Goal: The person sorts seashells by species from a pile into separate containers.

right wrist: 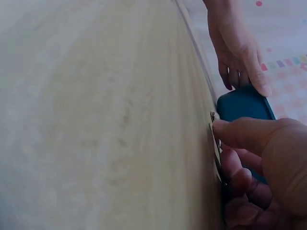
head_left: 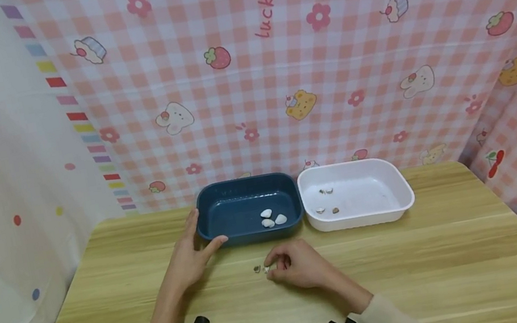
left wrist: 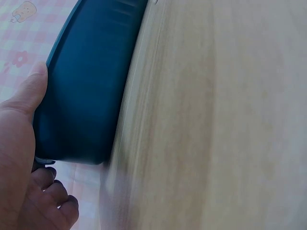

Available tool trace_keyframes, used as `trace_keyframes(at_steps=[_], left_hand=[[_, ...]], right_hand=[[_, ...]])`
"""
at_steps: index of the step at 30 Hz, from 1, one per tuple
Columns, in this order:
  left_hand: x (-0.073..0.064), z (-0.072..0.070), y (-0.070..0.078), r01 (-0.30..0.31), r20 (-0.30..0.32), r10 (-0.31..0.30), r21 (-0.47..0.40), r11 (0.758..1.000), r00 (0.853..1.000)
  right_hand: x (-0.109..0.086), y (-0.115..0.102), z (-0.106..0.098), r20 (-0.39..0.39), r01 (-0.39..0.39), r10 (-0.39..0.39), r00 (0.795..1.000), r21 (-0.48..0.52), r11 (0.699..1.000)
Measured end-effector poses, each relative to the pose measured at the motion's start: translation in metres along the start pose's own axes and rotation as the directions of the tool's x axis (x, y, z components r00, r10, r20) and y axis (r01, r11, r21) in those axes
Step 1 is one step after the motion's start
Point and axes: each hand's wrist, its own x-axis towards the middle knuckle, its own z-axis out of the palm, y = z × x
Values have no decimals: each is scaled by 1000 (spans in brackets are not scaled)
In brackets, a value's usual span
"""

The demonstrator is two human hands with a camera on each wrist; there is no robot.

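My left hand (head_left: 191, 257) holds the left end of a dark blue plastic tray (head_left: 253, 238), thumb on the front rim and fingers round the side. Three white seashells (head_left: 266, 214) lie inside it, toward the right. In front of the tray, my right hand (head_left: 300, 265) pinches a tiny whitish shell (head_left: 266, 269) between thumb and fingers at the tabletop. Just left of those fingertips lies a small dark-and-pale shell (head_left: 257, 269). In the right wrist view the thumb (right wrist: 244, 134) and curled fingers partly hide the pinched piece.
A white tray (head_left: 359, 221) stands against the blue tray's right side, with several small shells (head_left: 321, 210) in its left half. Both trays sit near the back edge of the wooden table (head_left: 413, 273). A pink checked cloth (head_left: 255, 81) hangs behind.
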Motion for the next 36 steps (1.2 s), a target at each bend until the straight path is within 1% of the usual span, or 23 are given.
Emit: trace_keyframes(at_steps=[6, 11, 16, 22, 25, 29, 36], left_hand=[[0, 0, 0, -6, -6, 6, 3, 1000, 1000], [0, -1, 1, -8, -8, 8, -1, 1000, 1000], [0, -1, 1, -9, -5, 9, -2, 1000, 1000], [0, 0, 0, -5, -5, 5, 3, 1000, 1000], [0, 0, 0, -6, -5, 6, 0, 1000, 1000], [0, 0, 0, -7, -1, 7, -1, 1000, 1000], [-1, -1, 1, -3, -3, 3, 3, 1000, 1000]], right_hand=[[1, -1, 4, -50, -19, 17, 999, -21, 1000], [1, -2, 6, -66, -46, 43, 997, -46, 998], [2, -3, 7, -62, -52, 47, 997, -76, 996], [1, -4, 4, -46, -17, 14, 999, -82, 996], [1, -4, 2, -28, -3, 1, 1000, -75, 997], [1, -4, 1, -6, -7, 7, 1000, -54, 998], [-3, -5, -4, -2, -25, 25, 1000, -13, 1000]])
